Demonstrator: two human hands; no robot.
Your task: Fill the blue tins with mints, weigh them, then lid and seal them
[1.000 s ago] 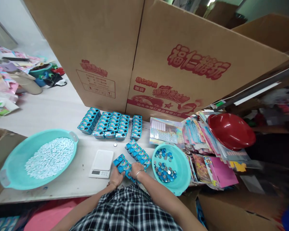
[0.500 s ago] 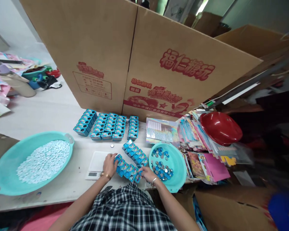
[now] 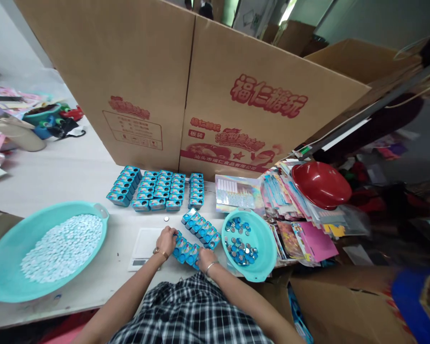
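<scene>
A slanting row of small blue plastic cases (image 3: 186, 252) lies on the table between my hands. My left hand (image 3: 167, 240) is closed against the row's left end. At the right end my right hand (image 3: 207, 259) is bent round the last cases, and its fingertips are partly hidden. Just behind is a second slanting row of blue cases (image 3: 200, 229). To the right, a turquoise basin (image 3: 267, 253) holds loose blue and silver round discs (image 3: 241, 251). A white digital scale (image 3: 143, 243) sits beside my left wrist.
More blue cases (image 3: 161, 188) stand in rows before a tall cardboard box (image 3: 146, 71). A larger turquoise basin (image 3: 7, 248) holds pale tablets (image 3: 64, 246) at left. A single disc (image 3: 166, 219) lies on the table. Packets (image 3: 279, 196) and a red bowl (image 3: 320, 184) are at right.
My right hand has moved left and in against the end of the front row, covering its last cases. My left hand stays at the other end. The view has shifted slightly.
</scene>
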